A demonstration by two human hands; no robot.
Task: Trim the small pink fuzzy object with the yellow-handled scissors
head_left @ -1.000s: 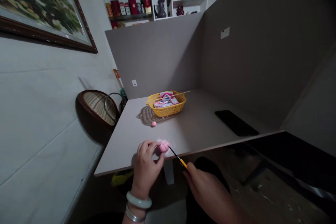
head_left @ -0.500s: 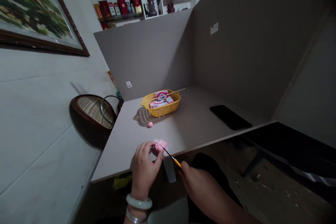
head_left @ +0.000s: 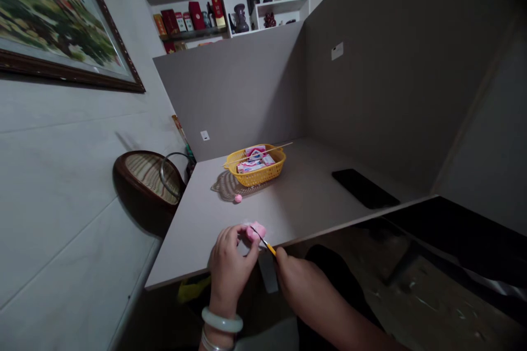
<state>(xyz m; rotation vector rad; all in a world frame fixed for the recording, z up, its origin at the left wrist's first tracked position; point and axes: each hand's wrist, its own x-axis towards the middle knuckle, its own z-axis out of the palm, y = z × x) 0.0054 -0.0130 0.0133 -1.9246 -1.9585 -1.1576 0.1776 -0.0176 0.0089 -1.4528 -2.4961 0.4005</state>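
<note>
Near the front edge of the table, my left hand [head_left: 231,258] grips a small pink block [head_left: 257,231] between thumb and fingers. The block looks rounded and carved, with a soap-like surface. My right hand [head_left: 294,274] is closed round the yellow handle of a thin carving knife [head_left: 270,249]. Its dark, narrow blade reaches up and left onto the block's top; how deep the tip goes, I cannot tell. A small pink ball [head_left: 237,198] lies on the table beyond the block.
A yellow plastic basket [head_left: 259,177] holds pink-and-white packages, with a thin stick [head_left: 263,154] across its rim. To the right lies a flat black object [head_left: 364,189]. Grey panels [head_left: 234,93] stand behind and right of the table [head_left: 185,247]. A brown round-backed item [head_left: 144,192] leans at the left.
The knife blade has moved further over the pink block, and my right hand has come closer to it. My left hand keeps its hold. The whole view has shifted slightly.
</note>
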